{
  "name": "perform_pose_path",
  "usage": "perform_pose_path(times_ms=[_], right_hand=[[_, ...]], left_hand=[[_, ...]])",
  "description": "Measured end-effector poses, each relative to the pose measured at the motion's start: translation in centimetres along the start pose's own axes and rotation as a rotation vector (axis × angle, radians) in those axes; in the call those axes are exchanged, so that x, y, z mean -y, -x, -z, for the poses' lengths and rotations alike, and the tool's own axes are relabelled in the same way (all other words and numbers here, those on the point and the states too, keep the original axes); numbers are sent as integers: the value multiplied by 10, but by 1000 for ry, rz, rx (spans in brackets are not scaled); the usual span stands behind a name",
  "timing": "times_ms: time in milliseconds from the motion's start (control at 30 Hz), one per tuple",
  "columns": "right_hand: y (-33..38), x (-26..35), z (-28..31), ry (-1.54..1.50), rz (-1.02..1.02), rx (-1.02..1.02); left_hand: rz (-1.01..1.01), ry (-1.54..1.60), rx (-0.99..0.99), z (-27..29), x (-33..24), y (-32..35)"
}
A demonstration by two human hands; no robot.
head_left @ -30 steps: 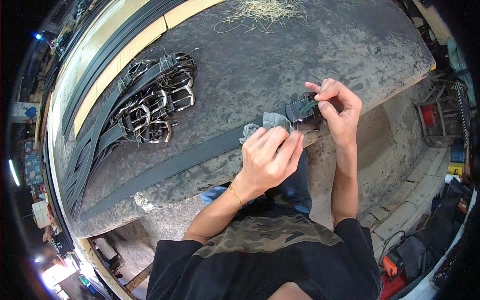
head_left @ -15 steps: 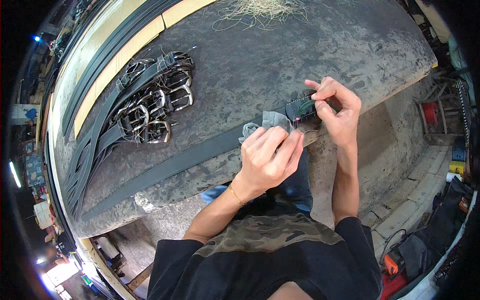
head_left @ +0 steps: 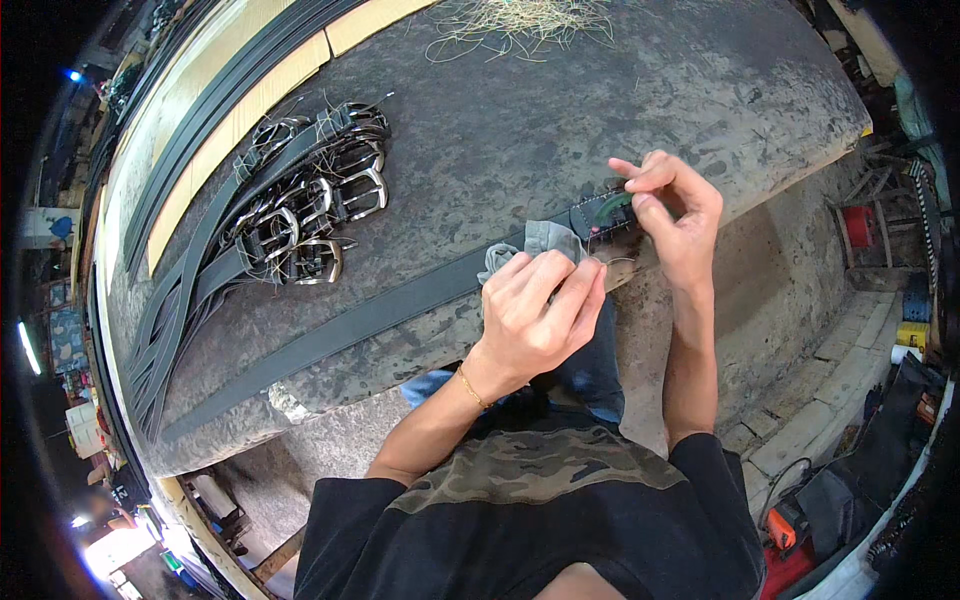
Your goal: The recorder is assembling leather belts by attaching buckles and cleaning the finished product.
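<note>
A long dark leather belt (head_left: 370,318) lies along the table's near edge, its buckle end between my hands. Light stitches or thread bits show along the wider end piece (head_left: 582,218). My left hand (head_left: 540,318) is closed beside that end, fingertips pinching a thin pale thread (head_left: 622,260). A grey cloth (head_left: 548,240) is bunched on the belt against my left fingers. My right hand (head_left: 680,210) is closed, thumb and fingers around a small green object (head_left: 612,206), perhaps a lighter; its kind is not clear. A pinkish spot shows near its lower end, above the thread.
A pile of belts with metal buckles (head_left: 315,205) and loose threads lies to the left on the dark table (head_left: 470,130). Pale thread (head_left: 525,22) is heaped at the far side. Black strips (head_left: 215,110) lie on cardboard at the far left. A red object (head_left: 858,227) stands right.
The green object has turned slightly and shows more of its side. A bright pinkish glow near its lower end has dimmed. Both hands stay almost where they were.
</note>
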State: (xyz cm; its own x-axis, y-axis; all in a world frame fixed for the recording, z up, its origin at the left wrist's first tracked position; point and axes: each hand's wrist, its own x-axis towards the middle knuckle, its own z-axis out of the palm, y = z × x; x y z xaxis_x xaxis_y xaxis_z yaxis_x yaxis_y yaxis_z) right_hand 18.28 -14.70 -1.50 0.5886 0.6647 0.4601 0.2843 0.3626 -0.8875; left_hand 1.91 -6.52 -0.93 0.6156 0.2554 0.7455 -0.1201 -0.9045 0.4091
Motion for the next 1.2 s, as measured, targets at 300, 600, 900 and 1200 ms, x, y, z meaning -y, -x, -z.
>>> perform_pose_path(times_ms=[300,600,900,1200], right_hand=[[-4,-5,6,-480,-62,-297],[-8,2,9,-677,-97,-556],[-9,-4,16,-669,-219,-640],[16,31,68,-474,-225,-657]], left_hand=[[-21,-20,126,53,13,-27],[-154,-375,349,21,119,-183],[138,-388,135,32,143,-211],[58,279,463,39,21,-126]])
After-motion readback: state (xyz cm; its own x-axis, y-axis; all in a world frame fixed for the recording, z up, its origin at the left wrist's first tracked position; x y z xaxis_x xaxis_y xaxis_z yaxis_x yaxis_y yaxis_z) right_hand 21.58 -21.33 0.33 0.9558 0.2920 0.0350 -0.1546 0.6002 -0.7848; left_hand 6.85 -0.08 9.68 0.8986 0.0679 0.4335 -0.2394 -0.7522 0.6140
